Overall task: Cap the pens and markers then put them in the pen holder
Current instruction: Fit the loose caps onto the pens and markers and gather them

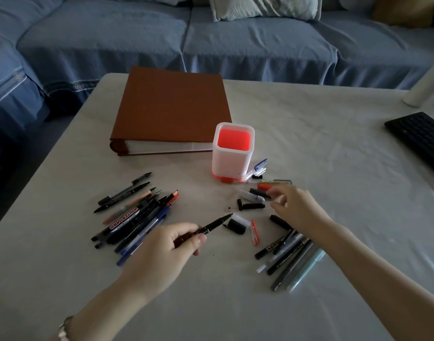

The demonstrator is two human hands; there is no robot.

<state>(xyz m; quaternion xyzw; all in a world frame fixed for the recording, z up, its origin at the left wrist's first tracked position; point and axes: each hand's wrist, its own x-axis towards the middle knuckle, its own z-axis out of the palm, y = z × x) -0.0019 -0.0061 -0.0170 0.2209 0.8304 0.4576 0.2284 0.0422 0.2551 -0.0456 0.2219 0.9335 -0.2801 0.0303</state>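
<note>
My left hand point(169, 244) grips an uncapped black marker point(212, 223), its tip pointing up and right. My right hand point(294, 207) hovers over several loose caps point(250, 206) below the pen holder, fingers curled; whether they pinch a cap I cannot tell. The white pen holder point(233, 163) with a red inside stands upright mid-table. A pile of uncapped pens and markers point(135, 215) lies at the left. A second bunch of pens point(287, 257) lies under my right forearm.
A thick brown binder point(171, 107) lies behind the holder, almost touching it. A black keyboard point(420, 139) sits at the right edge, a white cylinder point(422, 87) behind it. A blue sofa point(211, 40) runs along the far side of the white table point(211, 303).
</note>
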